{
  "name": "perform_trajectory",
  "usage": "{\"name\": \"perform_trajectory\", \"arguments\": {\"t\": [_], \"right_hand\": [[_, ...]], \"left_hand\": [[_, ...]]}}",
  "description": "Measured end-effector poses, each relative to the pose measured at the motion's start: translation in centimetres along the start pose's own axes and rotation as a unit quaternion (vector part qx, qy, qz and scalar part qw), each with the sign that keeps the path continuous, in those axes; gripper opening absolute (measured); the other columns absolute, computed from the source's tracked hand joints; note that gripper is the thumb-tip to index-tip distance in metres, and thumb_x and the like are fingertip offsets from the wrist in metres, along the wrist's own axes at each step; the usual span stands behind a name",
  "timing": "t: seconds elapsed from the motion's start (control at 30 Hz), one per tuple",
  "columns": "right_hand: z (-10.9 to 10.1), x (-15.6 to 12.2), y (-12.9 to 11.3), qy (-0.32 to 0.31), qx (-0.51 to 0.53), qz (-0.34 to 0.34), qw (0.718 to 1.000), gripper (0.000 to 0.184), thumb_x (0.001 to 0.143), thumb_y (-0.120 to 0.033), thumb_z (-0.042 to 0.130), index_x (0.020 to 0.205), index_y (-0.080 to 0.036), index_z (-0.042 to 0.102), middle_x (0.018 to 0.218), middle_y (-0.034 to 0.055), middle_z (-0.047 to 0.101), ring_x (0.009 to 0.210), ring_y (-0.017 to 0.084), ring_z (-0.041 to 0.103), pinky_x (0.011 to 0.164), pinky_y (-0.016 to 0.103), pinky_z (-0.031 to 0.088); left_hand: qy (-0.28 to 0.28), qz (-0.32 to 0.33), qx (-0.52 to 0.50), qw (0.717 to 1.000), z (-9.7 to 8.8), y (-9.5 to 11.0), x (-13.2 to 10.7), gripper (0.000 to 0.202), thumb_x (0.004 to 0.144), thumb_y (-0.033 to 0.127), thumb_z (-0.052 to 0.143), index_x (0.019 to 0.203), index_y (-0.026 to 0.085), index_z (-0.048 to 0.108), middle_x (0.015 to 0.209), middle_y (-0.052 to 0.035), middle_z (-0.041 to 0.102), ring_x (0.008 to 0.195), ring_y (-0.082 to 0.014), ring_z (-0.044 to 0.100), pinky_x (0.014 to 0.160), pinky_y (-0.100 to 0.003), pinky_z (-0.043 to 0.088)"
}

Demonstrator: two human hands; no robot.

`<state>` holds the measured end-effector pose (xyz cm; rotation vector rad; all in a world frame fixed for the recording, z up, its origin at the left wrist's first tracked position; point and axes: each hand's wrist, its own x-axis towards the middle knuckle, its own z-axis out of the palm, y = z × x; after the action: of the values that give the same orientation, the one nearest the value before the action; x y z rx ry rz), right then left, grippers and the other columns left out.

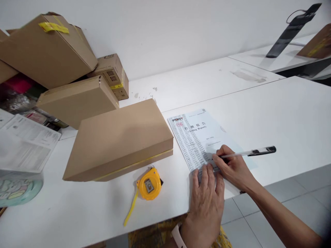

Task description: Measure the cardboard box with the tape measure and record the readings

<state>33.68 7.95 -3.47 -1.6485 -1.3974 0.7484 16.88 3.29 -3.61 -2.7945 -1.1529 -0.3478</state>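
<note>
A printed paper (193, 137) headed "Testing Report" lies on the white table. My left hand (208, 196) rests flat on its lower edge, fingers stretched out and slightly apart. In my right hand (234, 168) a pen (254, 152) is pinched, with its tip down at the paper and its black cap end pointing right. The lower part of the sheet is hidden under both hands. Left of the paper sits a closed cardboard box (126, 134). In front of that box lies a yellow tape measure (149, 185), a short length of its tape pulled out.
More cardboard boxes (49, 48) are piled at the back left against the wall. A white printed package (26, 141) and a teal item (23, 189) stand at the left edge. A dark upright object (291, 34) is at the far right. The table's front edge runs beneath my wrists.
</note>
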Motion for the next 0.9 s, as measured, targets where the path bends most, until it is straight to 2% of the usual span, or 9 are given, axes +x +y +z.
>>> {"name": "perform_trajectory", "arguments": {"t": [0.57,0.73,0.9], "right_hand": [[-0.17,0.02,-0.40,0.008,-0.007,0.034,0.999,0.026,0.092,-0.036,0.059,0.074,-0.025,0.045,0.060,-0.0061,0.041,0.055,0.012,0.036,0.050,0.028,0.031],[-0.16,0.01,-0.42,0.009,-0.018,0.024,1.000,0.025,0.092,-0.035,0.059,0.073,-0.025,0.045,0.061,-0.0058,0.041,0.055,0.012,0.036,0.051,0.028,0.032],[-0.11,0.05,-0.23,0.008,-0.010,0.030,0.999,0.026,0.092,-0.035,0.059,0.073,-0.025,0.045,0.059,-0.0061,0.040,0.054,0.012,0.035,0.049,0.028,0.031]], "left_hand": [[-0.007,0.001,-0.013,1.000,-0.29,0.04,0.04,0.068,0.093,0.033,0.064,0.151,0.004,0.044,0.156,-0.0228,0.047,0.145,-0.0344,0.042,0.121,-0.050,0.039],[-0.008,0.000,-0.010,1.000,-0.39,0.04,0.09,0.061,0.097,0.031,0.057,0.151,0.004,0.044,0.155,-0.0213,0.048,0.145,-0.0325,0.043,0.120,-0.049,0.040],[-0.009,-0.003,-0.017,1.000,-0.25,-0.03,0.08,0.060,0.096,0.030,0.058,0.149,0.005,0.046,0.154,-0.0213,0.050,0.144,-0.0328,0.044,0.120,-0.049,0.041]]}}
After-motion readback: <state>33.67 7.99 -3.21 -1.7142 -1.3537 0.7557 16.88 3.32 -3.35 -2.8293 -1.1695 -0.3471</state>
